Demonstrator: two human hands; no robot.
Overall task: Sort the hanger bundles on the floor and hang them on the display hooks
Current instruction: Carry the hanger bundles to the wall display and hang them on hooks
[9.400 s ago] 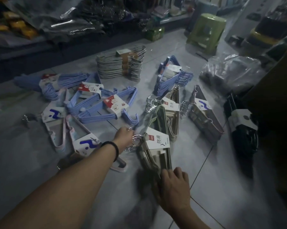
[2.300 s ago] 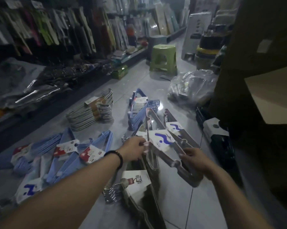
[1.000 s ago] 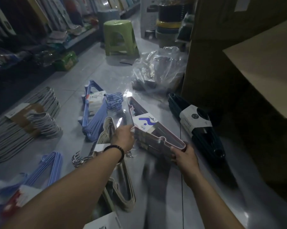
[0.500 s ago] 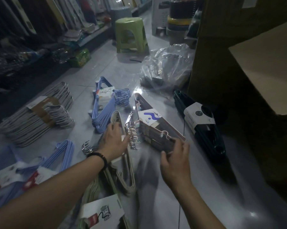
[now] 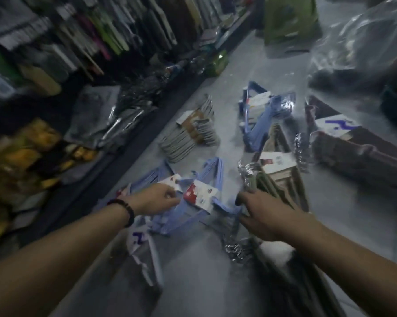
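Head view: left hand point(image 5: 157, 199) pinches the red-labelled blue plastic hanger bundle point(image 5: 190, 202) on the grey tiled floor point(image 5: 193, 271), likely grouping blues; right hand point(image 5: 265, 217), fingers spread, reaches alongside.

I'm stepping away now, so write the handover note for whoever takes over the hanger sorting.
Left hand: on the blue hanger bundle with the red-and-white card; grip unclear in the blur.
Right hand: open, reaching toward the same bundle's right end.
On the floor: white bundle, a second blue bundle, a pale metal-hooked bundle, a bundle with a blue-mark card.
Nothing visibly hung. All hanging remains.
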